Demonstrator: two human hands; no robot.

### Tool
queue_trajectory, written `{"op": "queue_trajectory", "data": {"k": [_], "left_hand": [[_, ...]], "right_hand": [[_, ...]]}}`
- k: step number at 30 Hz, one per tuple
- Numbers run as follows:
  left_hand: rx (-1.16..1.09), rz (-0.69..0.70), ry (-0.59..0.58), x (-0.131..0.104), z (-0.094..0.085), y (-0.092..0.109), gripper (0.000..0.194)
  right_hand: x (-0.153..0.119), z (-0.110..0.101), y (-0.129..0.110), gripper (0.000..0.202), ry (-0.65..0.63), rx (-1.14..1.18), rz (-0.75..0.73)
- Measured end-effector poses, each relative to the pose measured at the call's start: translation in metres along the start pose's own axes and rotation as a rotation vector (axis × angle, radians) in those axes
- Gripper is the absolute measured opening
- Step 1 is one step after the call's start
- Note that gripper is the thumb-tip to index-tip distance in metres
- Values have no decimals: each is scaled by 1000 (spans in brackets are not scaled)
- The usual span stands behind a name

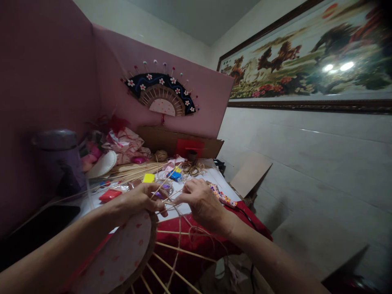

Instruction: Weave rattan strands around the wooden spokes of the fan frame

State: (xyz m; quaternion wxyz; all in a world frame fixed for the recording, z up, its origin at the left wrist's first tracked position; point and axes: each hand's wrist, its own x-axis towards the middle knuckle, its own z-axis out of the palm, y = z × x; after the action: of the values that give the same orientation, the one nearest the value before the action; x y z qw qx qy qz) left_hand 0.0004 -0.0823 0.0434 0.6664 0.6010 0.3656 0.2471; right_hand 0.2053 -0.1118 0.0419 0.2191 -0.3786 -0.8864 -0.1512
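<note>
A half-round fan piece (122,249), white with red spots and a brown twine-like rim, lies at the lower left. Thin bamboo sticks (176,249) spread outward from that rim, and a strand of twine (177,261) crosses them. At the upper end of the rim, my left hand (147,198) is closed around sticks of the fan, its fingers partly bent round them. Close by on the right, my right hand (203,204) pinches the twine at the sticks, thumb against forefinger. Loose twine hangs beneath the right hand.
Yellow clay (148,178), blue clay (174,176) and a red clay pack (110,195) lie on the table. Behind are bundled bamboo sticks (134,171) and a twine ball (161,155). A purple tumbler (65,163) stands left; a flower-patterned glue gun (223,196) lies right. A finished fan (162,92) hangs behind.
</note>
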Motion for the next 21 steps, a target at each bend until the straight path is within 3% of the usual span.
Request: {"op": "queue_trajectory", "data": {"k": [9,17,21], "left_hand": [[0,7,-24,1,-3,-1,24],[42,-12,38,-3,-11,-6,38],[54,-7,37,-5,-12,-6,34]], "right_hand": [[0,-2,0,34,-6,34,0],[-1,-15,7,38,8,126,54],[-7,-20,11,39,-15,148,80]]}}
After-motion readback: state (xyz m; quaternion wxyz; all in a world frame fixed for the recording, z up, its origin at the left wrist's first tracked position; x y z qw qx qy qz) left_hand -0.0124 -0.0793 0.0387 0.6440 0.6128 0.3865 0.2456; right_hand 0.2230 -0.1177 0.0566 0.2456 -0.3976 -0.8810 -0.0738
